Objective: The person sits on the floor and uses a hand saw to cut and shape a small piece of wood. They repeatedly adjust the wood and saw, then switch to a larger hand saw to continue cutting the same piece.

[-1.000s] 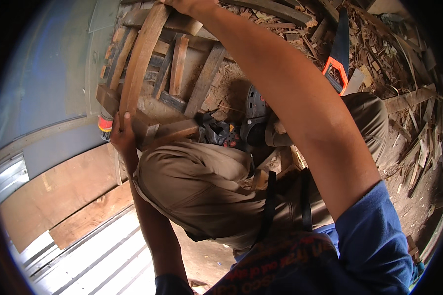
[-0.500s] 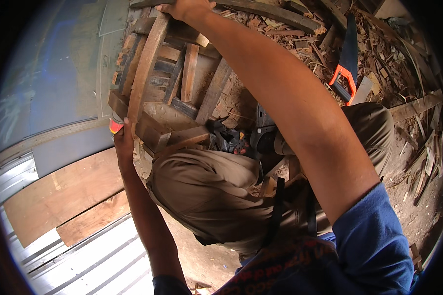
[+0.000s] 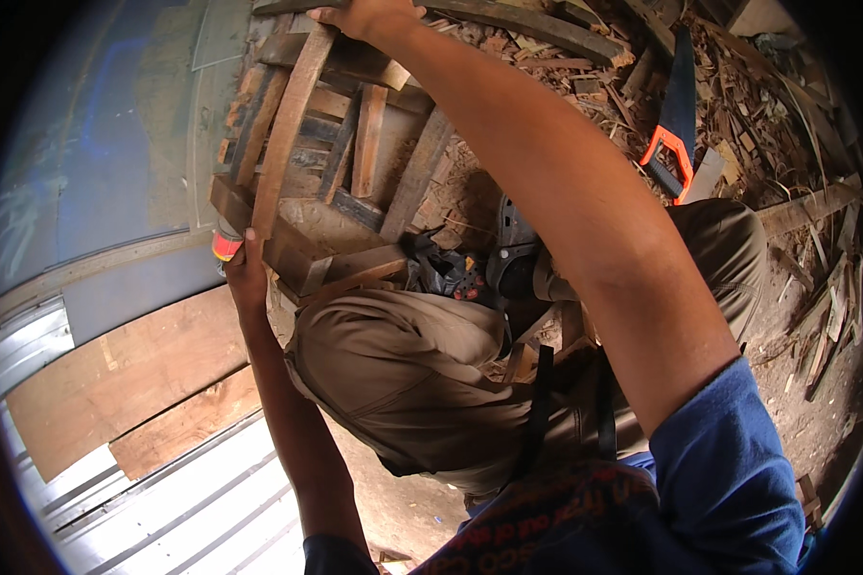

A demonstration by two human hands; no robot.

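Holding a wood strip [image 3: 290, 125]
Left hand [image 3: 246, 272] is gripping its near end; right hand [image 3: 369, 16] is touching its far end, grip unclear.

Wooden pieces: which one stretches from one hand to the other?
The long strip between left hand and right hand; no other piece spans that gap.

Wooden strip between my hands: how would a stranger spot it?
At upper left, find the big blue-grey panel; right of it lie timber pieces. The wooden strip alone has the left hand at its lower end, the right hand at its upper.
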